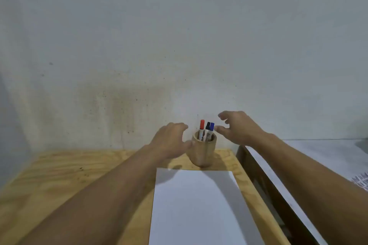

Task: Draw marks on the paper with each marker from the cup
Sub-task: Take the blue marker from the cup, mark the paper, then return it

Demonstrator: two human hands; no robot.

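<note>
Place: you are in a home, most likely a bedroom corner.
Wall: you face a plain painted wall point(179, 36), stained and speckled low down.
Counter: a bare plywood counter point(69, 175) stands pushed against it.
Bed: just to your right, a dark wooden bed frame point(264, 181) carries a pale mattress point(318, 157).
</note>
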